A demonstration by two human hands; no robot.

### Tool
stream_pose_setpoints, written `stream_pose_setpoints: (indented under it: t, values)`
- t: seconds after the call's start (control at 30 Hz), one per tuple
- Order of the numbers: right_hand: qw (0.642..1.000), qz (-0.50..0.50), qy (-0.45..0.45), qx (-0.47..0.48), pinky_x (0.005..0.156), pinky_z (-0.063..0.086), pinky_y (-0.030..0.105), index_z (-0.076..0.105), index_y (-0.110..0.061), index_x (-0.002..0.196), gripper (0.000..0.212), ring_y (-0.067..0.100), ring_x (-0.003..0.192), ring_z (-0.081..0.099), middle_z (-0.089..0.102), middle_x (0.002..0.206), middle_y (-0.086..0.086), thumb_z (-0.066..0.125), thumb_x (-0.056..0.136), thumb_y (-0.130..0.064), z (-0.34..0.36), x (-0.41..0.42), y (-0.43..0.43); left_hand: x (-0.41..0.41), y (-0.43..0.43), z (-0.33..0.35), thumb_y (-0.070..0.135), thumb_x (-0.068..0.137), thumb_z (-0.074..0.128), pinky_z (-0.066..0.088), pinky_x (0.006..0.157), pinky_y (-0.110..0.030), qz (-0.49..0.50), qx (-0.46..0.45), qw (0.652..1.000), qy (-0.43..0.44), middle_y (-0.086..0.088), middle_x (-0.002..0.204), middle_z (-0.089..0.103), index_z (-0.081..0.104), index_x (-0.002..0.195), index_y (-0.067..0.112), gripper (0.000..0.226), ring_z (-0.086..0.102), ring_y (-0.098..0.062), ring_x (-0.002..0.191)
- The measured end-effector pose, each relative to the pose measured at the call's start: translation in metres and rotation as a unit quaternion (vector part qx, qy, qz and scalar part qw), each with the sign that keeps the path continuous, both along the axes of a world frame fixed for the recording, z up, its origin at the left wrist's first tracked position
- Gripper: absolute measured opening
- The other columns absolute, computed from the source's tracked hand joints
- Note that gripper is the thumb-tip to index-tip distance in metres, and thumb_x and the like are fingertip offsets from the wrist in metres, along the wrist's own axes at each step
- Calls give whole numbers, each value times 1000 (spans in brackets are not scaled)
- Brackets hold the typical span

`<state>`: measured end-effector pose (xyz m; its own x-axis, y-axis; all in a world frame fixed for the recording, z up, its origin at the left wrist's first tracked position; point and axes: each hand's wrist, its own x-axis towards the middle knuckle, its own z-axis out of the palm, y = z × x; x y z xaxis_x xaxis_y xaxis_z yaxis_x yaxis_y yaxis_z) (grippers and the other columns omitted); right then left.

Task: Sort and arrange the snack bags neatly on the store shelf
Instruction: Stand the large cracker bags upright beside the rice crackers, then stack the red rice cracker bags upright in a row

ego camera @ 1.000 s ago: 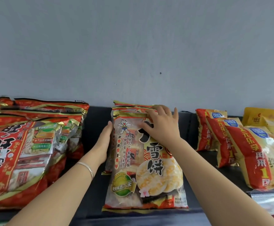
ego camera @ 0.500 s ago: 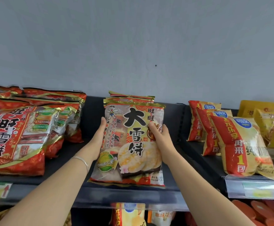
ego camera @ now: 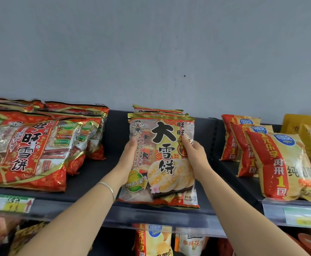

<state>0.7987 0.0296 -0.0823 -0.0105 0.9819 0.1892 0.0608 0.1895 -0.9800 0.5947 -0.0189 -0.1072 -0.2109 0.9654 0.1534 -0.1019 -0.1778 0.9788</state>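
A rice cracker bag (ego camera: 165, 156) with big black characters stands tilted on the dark shelf (ego camera: 88, 183), front of a short row of the same bags (ego camera: 156, 109). My left hand (ego camera: 128, 161) lies flat against its left edge. My right hand (ego camera: 194, 156) grips its right edge, thumb on the front. A stack of large red rice cracker bags (ego camera: 27, 150) lies to the left. Red and yellow snack bags (ego camera: 278, 165) stand in a row on the right.
A grey wall rises behind the shelf. A price tag (ego camera: 12, 203) sits on the shelf's front rail at left. Yellow packets (ego camera: 310, 137) fill the far right. A lower shelf holds more snack bags (ego camera: 153, 241).
The front bag has gone from lying flat to tilted upright. My right hand moved from its top down to its right edge, and the view dropped to show the lower shelf.
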Motion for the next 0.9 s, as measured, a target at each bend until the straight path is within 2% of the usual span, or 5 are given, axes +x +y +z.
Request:
stream_pose_setpoints:
  t: [0.07,0.2,0.43,0.63,0.9]
  values:
    - [1000,-9,-6,6,87,57,46,60,-19,111,46,22,87,73,74,97,3,56,88,-59,3,2,-1,7,-2,3,98,51,37,33,110,-47,29,8,999,38,6,145,43,34,143,34,113,44,-20,131]
    - [996,-65,-57,25,91,54,44,46,-21,132,49,22,103,66,64,119,4,45,95,-54,2,-6,-13,14,-11,3,62,94,27,39,100,-37,130,23,984,119,1,128,52,41,137,23,60,49,-21,120]
    - [916,-231,-253,208,103,41,45,36,-20,145,53,30,133,38,34,149,9,55,96,-26,7,-19,-41,9,-23,10,33,92,57,51,87,-39,195,73,958,195,-4,124,51,39,135,24,48,57,-17,104]
    - [862,-146,-313,371,106,36,43,57,-18,129,38,29,134,36,41,146,9,57,91,-15,4,-54,-63,-5,-50,13,26,88,64,45,90,-38,236,95,919,301,-1,127,52,45,134,22,50,52,-20,113]
    - [759,-29,-390,520,90,52,43,65,-9,119,33,36,118,56,58,129,15,65,88,-20,-5,-135,-77,-99,-87,13,28,90,60,44,89,-31,326,96,787,515,0,131,54,54,128,22,39,52,-20,117]
